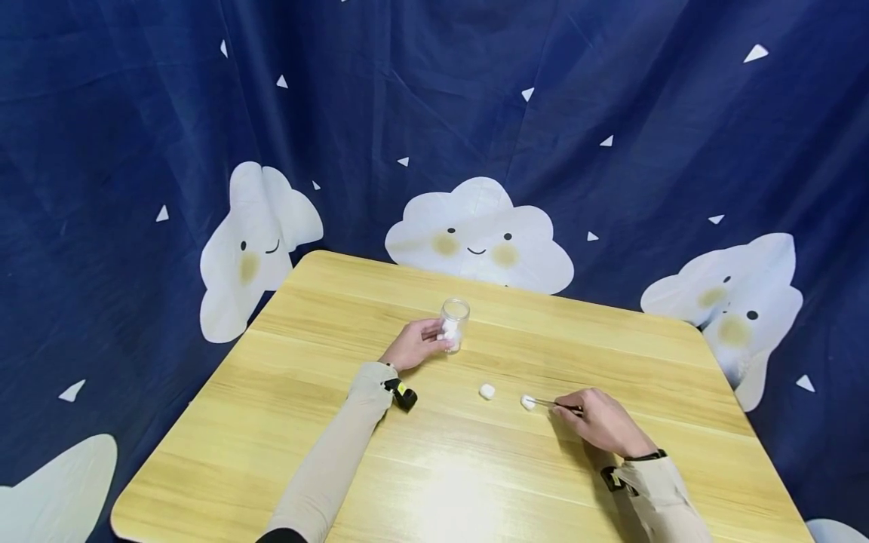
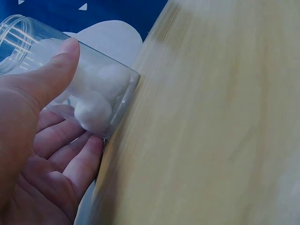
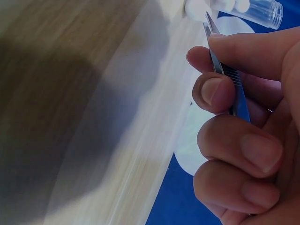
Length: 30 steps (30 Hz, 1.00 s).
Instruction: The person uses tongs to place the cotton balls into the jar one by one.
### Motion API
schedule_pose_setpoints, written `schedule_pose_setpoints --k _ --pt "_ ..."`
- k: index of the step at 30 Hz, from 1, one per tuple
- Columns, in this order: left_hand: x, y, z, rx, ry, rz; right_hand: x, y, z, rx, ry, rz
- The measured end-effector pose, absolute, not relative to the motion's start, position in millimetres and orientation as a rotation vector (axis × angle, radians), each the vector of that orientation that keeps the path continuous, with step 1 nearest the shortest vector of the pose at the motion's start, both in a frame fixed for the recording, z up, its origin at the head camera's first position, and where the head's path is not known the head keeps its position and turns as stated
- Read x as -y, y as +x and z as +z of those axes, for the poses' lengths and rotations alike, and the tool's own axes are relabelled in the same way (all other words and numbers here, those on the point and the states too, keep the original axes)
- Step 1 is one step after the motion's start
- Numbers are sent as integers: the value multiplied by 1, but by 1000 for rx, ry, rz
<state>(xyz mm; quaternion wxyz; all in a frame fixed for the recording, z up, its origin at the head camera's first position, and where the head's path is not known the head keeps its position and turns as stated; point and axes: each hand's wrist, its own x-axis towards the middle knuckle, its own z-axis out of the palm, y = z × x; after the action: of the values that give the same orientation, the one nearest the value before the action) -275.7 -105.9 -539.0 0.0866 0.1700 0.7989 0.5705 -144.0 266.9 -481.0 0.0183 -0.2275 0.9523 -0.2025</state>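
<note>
A small clear glass jar stands upright on the wooden table with white cotton balls inside. My left hand grips the jar, thumb on one side and fingers on the other. My right hand pinches metal tweezers whose tips touch a white cotton ball lying on the table. A second loose cotton ball lies just left of it. In the right wrist view the tweezers run between thumb and fingers toward a cotton ball.
The table's rounded edges lie close on all sides. A dark blue curtain printed with white clouds hangs right behind the table. Beige sleeves cover both forearms, each with a small wrist device.
</note>
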Motion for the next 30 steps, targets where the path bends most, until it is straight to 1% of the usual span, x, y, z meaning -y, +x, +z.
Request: schedule_pose_setpoints --k 30 --pt "105 -273 -535 -2395 511 1683 -253 -175 -454 -2927 -756 -671"
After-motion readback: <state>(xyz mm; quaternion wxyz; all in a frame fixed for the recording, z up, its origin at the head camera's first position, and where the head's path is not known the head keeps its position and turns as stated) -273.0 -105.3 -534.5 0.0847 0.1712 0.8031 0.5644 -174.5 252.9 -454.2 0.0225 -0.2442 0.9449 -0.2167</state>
